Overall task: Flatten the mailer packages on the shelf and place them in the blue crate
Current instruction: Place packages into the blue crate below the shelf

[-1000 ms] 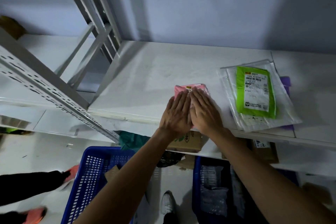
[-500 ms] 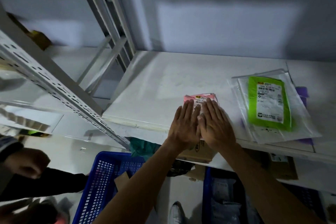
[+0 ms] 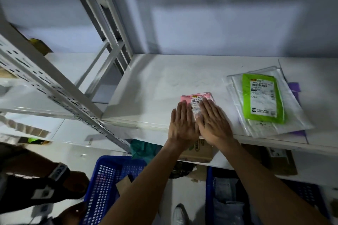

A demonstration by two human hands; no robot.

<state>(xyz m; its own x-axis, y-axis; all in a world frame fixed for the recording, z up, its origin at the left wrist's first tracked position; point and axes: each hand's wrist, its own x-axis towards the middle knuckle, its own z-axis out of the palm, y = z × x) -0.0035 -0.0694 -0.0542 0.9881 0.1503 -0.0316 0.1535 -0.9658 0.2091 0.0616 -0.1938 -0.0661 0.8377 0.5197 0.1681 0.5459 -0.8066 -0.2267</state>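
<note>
Pink mailer pressed flat near shelf front edge by left hand and right hand (fingers straight, nothing gripped). Slide-off risk if pushed forward; blue crate below.

— Where's the pink mailer?
— Centre of the frame, flat near the front edge of the white shelf. Its white label faces up, and its near part is under the left hand and right hand, palms down side by side.
— And the others?
— Centre right: a green mailer, label up, lies on clear plastic mailers, with a purple mailer underneath.
— Crates?
— At the bottom, the left blue crate and the right blue crate, which holds grey mailers.
</note>
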